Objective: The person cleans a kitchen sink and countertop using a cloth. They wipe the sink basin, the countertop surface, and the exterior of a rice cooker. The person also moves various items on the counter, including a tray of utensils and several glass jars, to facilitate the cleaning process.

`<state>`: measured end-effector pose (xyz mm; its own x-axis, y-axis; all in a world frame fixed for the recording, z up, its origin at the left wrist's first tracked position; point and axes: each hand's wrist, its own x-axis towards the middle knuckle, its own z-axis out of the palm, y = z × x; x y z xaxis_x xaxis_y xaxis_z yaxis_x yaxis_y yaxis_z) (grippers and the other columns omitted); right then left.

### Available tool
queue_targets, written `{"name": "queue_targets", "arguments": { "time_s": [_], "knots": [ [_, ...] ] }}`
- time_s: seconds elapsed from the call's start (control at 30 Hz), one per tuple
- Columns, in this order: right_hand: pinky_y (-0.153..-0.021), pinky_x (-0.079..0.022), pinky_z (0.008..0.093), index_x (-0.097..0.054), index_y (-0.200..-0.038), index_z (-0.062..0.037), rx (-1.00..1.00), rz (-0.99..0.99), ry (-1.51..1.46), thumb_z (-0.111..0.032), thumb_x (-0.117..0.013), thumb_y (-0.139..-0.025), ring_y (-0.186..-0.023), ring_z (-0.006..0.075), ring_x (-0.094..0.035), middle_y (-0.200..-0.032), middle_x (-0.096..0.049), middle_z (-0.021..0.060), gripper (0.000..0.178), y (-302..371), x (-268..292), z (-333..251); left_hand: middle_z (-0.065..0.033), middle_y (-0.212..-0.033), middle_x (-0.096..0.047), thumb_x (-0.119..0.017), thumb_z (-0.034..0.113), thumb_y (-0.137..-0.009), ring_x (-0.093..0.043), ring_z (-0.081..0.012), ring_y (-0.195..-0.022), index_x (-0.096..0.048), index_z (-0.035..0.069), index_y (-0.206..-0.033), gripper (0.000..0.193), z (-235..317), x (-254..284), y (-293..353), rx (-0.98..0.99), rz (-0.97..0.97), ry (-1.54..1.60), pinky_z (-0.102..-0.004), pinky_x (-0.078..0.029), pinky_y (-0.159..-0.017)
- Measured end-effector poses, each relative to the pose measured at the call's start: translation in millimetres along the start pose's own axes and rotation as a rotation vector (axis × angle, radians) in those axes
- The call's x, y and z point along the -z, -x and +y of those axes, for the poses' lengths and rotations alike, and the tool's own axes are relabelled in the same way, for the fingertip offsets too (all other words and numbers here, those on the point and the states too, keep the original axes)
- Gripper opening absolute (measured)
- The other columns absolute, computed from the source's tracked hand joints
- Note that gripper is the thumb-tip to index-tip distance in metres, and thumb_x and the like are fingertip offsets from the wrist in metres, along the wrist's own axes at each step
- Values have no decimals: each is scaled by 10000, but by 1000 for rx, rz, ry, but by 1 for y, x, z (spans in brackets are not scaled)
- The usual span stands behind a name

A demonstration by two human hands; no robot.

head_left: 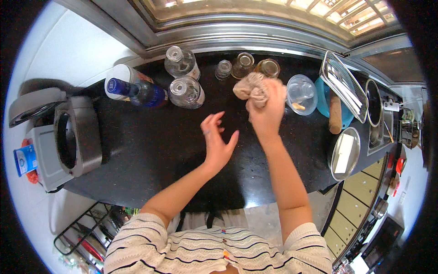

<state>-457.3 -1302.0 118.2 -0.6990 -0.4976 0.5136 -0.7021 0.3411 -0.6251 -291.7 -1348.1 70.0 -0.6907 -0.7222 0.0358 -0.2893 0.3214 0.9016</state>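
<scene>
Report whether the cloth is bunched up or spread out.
Bunched up: the beige cloth shows as a crumpled, folded wad in the right hand.

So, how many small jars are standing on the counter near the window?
3: the leftmost jar, the middle jar beside it, and the rightmost jar, just behind the cloth in the right hand. The cloth or hand may hide another.

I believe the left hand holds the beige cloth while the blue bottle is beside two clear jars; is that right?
Not the left hand: the head view shows the right hand holding the cloth; the blue bottle is beside two clear jars.
</scene>
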Motion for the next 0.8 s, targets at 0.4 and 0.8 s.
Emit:
{"name": "queue_targets", "arguments": {
  "time_s": [0.4,0.8],
  "knots": [
    [-950,-343,626,-614,-1181,-163,-59,-359,427,-216,-757,-734,-1287,294,-399,-1328,-479,22,473,62,-76,28,-212,-1482,-193,-809,116,-781,-292,-342,-1377,-87,36,-1508,1028,-46,38,-54,31,340,118,-482,-329,-1120],
    [-1092,-130,685,-630,-1126,-171,-87,-738,211,-194,-771,-671,-1281,297,-411,-1264,-513,28,477,186,42,-22,-157,-1345,-344,-886,153,-688,-422,-307,-1261,-335,31,-1400,909,-24,29,-71,102,295,136,-446,-452,-1024]
  ]
}}
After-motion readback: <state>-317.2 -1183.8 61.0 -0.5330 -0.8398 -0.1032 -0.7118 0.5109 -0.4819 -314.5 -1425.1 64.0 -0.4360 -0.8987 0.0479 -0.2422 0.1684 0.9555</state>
